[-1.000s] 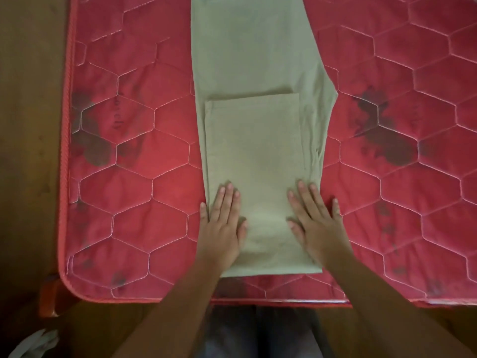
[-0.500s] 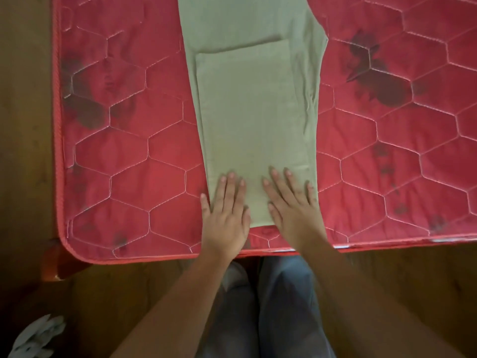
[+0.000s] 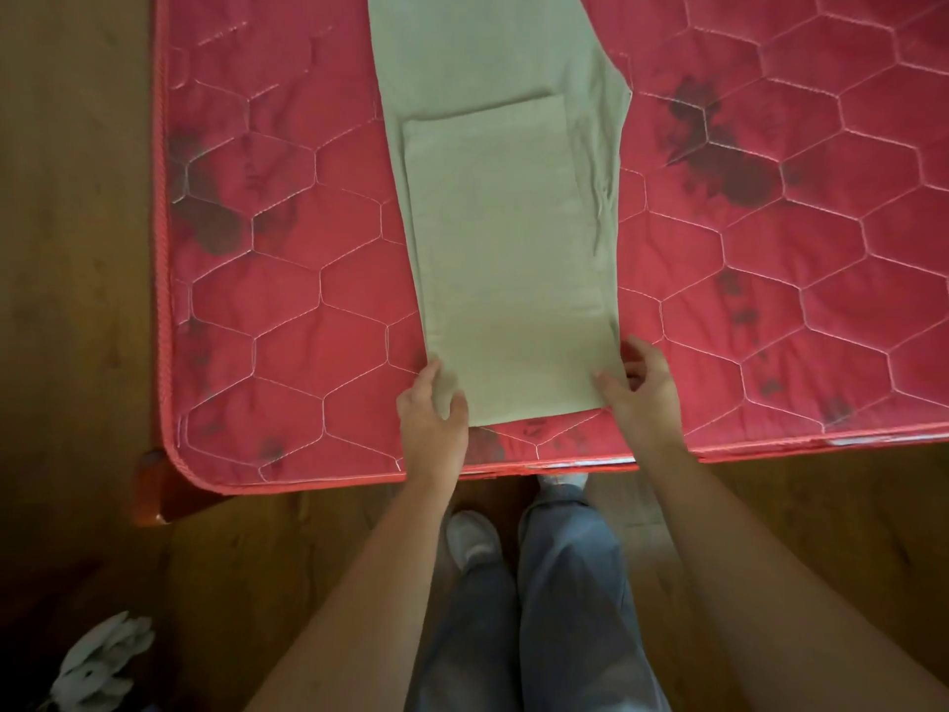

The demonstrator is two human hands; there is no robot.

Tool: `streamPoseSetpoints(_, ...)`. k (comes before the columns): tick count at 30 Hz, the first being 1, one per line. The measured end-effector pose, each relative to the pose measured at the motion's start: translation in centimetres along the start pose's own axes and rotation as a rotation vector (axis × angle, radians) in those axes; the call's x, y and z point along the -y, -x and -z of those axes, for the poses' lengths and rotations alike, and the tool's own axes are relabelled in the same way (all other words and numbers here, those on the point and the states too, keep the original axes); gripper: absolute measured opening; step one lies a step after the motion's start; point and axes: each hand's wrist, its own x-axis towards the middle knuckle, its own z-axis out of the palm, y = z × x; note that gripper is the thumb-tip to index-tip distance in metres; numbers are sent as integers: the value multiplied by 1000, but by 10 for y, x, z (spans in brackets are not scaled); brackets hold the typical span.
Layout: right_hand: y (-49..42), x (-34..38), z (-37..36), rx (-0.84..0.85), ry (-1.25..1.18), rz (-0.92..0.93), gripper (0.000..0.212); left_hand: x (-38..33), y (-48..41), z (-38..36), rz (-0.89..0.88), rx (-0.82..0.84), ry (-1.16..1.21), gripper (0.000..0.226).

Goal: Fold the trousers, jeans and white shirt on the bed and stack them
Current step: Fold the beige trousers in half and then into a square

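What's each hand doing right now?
Left hand: pinches the near left corner of the folded pale green cloth trousers.
Right hand: grips their near right corner.

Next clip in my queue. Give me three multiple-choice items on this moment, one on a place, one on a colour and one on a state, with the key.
1. Where do the trousers lie?
A on a table; B on the mattress; C across a chair.
2. What colour is the mattress?
A blue; B white; C red.
3. How are the trousers arranged?
A folded back, with a shorter layer on top; B spread in one layer; C rolled into a bundle.

Key:
1 B: they run along the quilted mattress, with their near end close to its near edge.
2 C: its quilted cover is red with dark stains.
3 A: the upper layer's far edge crosses the lower layer partway up, while the left hand and right hand hold the near corners.
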Motion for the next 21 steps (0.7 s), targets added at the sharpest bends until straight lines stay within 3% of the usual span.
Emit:
streamPoseSetpoints(5,-10,11,13,25,23,1,37,3,1,16,-46,97,75,41)
streamPoseSetpoints(13,51,38,39,20,-92,118,29,-21,54,46,-54,-36,211,20)
streamPoseSetpoints(21,149,42,87,98,24,43,19,-35,145,103,-39,36,47,27)
